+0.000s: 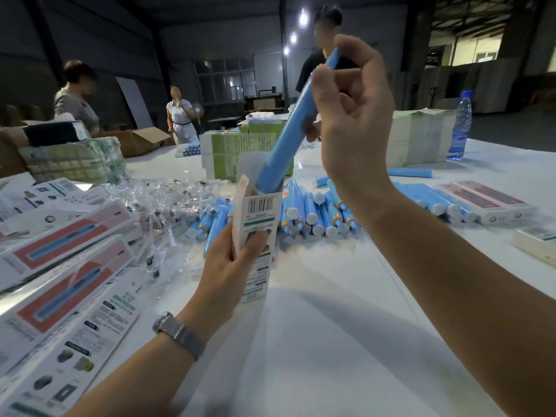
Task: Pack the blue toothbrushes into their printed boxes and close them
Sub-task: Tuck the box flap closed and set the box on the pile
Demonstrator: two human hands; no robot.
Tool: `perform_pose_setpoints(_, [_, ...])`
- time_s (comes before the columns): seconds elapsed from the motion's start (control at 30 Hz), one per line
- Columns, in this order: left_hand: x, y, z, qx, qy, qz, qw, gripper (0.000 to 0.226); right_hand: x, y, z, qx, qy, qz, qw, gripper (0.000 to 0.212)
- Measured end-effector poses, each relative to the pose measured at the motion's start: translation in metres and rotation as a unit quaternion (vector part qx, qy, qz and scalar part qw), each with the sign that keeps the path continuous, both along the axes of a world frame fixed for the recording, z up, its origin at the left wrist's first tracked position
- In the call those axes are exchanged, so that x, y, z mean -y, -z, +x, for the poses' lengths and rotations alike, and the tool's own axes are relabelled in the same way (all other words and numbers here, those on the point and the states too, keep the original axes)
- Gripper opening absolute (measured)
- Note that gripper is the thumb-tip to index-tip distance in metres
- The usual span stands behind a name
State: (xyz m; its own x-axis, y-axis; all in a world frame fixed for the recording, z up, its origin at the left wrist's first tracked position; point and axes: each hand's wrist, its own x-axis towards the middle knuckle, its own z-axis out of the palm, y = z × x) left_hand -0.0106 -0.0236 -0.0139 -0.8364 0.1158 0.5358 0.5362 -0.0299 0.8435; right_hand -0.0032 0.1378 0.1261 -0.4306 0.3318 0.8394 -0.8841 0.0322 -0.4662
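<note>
Holding the printed box [255, 236] upright in my left hand [228, 266], my raised right hand [349, 121] pinches the blue toothbrush [288, 130], its low end inside the open top.

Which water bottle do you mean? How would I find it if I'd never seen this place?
Start at the big white table and look to its far right edge. Beside the tall stack of flat pale cartons stands the water bottle. It is the only clear, upright bottle there, with a blue cap and a blue label, unlike the blue toothbrushes lying flat in a pile.
</note>
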Motion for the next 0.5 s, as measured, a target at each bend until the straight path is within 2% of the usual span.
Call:
perform_pose_setpoints(0.07, [0.000,0.000,0.000,0.000,-0.003,0.005,1.000,0.024,0.005,0.007,-0.002,-0.026,0.047,0.103,0.993,0.028])
perform_pose_setpoints(0.13, [-0.001,0.000,0.000,-0.004,-0.006,0.009,1.000,0.023,0.011,0.017,-0.007,-0.017,0.067,0.196,0.978,0.032])
perform_pose_setpoints(0.23, [0.002,-0.001,-0.002,-0.015,-0.024,0.012,1.000,0.020,0.019,0.032,-0.013,0.008,0.111,0.289,0.951,0.034])
perform_pose_setpoints(0.33, [0.009,-0.003,-0.006,-0.032,-0.066,-0.005,0.997,0.014,0.023,0.048,-0.020,0.023,0.151,0.329,0.932,0.017])
perform_pose_setpoints(0.4, [0.014,-0.003,-0.011,-0.049,-0.109,-0.012,0.993,0.011,0.027,0.057,-0.023,0.046,0.147,0.349,0.924,0.016])
perform_pose_setpoints(0.5, [0.028,-0.007,-0.023,-0.061,-0.196,0.016,0.979,0.018,0.031,0.064,-0.026,0.069,0.118,0.324,0.936,0.018])
